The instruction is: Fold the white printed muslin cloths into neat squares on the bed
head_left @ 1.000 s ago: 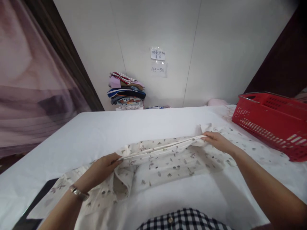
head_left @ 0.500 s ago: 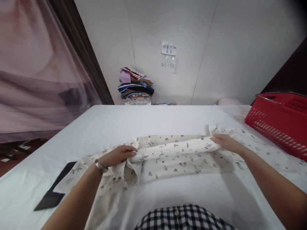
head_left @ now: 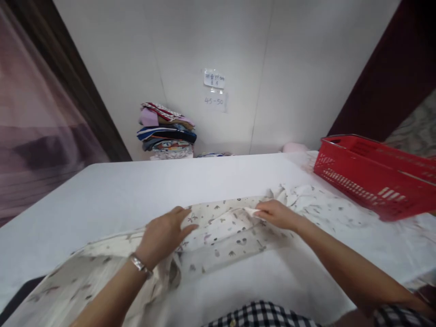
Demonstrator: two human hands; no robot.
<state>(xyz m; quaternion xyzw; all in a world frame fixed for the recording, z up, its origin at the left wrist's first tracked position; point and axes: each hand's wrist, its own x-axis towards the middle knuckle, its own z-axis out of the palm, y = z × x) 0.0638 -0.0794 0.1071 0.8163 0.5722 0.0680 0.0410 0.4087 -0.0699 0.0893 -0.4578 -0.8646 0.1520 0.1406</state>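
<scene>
A thin white fabric (head_left: 218, 254) printed with small motifs lies stretched from side to side over the white-covered table. My left hand (head_left: 165, 234) rests over its left part, thumb and fingers apart, with a bracelet on the wrist. Between the thumb and fingers of my right hand (head_left: 275, 214), a raised fold of the fabric is pinched. The fold slackens and slopes down toward the left hand. Below my left hand the cloth is bunched into an opening-like loop. Loose, crumpled fabric spreads past both hands.
A red plastic basket (head_left: 368, 175) stands on the table at the right. Folded clothes (head_left: 168, 131) are stacked by the far edge, below paper notes (head_left: 214, 88) on the wall. A dark flat object (head_left: 20, 295) lies partly under the fabric at the left.
My left hand has let go of the fold and opened. The fold, taut before, now sags while my right hand keeps its pinch. The view has turned right.
</scene>
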